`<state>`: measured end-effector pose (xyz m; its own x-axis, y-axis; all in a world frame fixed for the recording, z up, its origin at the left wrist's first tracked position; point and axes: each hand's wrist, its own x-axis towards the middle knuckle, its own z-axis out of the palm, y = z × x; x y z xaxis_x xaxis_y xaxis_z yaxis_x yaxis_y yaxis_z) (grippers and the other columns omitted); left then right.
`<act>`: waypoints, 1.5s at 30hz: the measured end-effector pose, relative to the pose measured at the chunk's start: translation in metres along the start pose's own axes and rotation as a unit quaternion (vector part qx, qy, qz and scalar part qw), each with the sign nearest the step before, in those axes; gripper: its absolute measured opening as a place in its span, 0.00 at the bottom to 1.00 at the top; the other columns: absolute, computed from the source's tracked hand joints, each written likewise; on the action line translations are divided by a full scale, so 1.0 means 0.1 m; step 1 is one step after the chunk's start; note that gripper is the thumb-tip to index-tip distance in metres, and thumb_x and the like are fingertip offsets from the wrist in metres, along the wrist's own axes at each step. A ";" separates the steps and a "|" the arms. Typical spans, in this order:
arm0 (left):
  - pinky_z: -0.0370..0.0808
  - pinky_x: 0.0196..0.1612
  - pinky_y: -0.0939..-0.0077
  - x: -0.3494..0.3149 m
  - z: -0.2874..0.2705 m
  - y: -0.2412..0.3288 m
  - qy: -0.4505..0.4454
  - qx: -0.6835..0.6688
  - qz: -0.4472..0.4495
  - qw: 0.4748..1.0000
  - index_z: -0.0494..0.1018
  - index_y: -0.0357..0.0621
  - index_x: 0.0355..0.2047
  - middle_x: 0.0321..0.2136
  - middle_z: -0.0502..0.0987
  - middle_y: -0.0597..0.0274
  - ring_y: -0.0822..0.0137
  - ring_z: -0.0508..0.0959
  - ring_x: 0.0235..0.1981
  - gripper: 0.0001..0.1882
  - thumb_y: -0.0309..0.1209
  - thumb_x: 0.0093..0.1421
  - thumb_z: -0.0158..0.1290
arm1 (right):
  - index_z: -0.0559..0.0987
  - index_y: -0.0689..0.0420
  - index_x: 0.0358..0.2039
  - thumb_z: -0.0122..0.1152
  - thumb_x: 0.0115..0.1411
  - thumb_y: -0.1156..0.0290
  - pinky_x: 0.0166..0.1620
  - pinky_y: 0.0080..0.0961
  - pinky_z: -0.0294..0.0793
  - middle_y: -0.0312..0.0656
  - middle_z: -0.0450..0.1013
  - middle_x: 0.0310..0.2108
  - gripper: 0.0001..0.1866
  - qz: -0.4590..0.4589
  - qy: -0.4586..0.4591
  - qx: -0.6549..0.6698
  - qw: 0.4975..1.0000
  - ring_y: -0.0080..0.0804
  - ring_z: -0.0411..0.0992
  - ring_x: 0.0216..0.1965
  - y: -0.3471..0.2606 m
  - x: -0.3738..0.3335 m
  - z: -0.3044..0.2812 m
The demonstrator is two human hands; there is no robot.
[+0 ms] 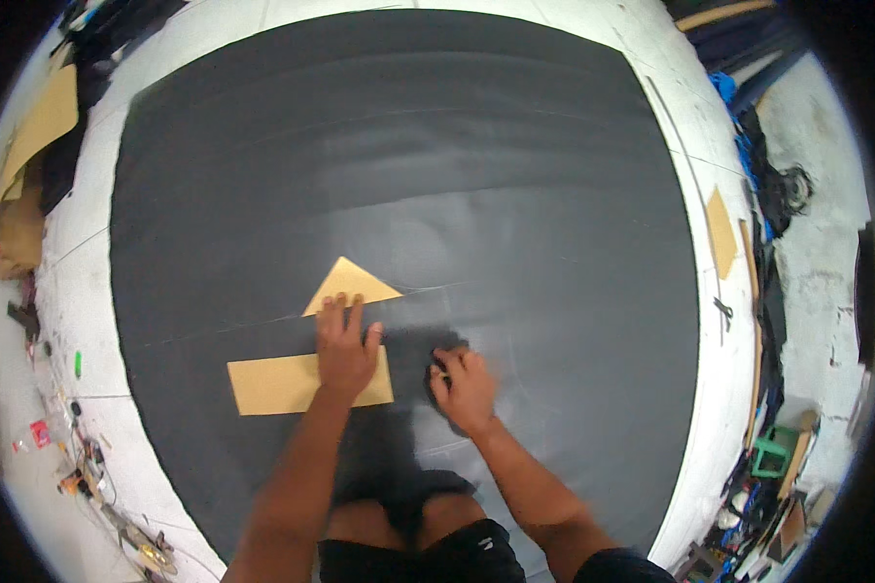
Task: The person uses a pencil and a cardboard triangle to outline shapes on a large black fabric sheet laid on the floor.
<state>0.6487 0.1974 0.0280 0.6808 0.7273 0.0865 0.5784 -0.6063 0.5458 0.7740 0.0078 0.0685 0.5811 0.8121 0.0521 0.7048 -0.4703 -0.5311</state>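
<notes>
A large black sheet [554, 223] of smooth, leather-like material is spread out below me, with thin pale lines on it. My left hand [346, 352] lies flat, its fingertips pressing the lower edge of a tan card triangle [341, 276]. Under that hand's wrist is a tan card rectangle [274, 385], partly covered by it. To the right, my right hand [469, 393] is low over the sheet with its fingers curled and thumb drawn in, slightly blurred. Whatever it may hold is too small to make out. One pale line runs from the triangle's right corner.
White floor or tabletop borders the sheet. On the right lie a tan card piece [720, 233], black scissors [723, 309] and a green stool-like object [772, 453]. Tools and cables [117, 520] clutter the lower left; a large tan sheet [44, 121] stands upper left.
</notes>
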 end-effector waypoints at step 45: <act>0.49 0.75 0.43 -0.09 0.25 -0.05 -0.020 0.136 -0.011 0.991 0.61 0.43 0.70 0.69 0.59 0.42 0.42 0.55 0.73 0.31 0.39 0.69 0.50 | 0.81 0.54 0.37 0.69 0.57 0.52 0.37 0.44 0.72 0.43 0.72 0.30 0.19 0.047 -0.065 -0.017 0.997 0.46 0.74 0.33 0.24 -1.24 0.11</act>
<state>0.6506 0.1859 0.0036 0.6810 0.7311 0.0419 0.6886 -0.6588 0.3029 0.7141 -0.1005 0.0402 0.5897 0.8004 -0.1082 0.6641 -0.5567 -0.4990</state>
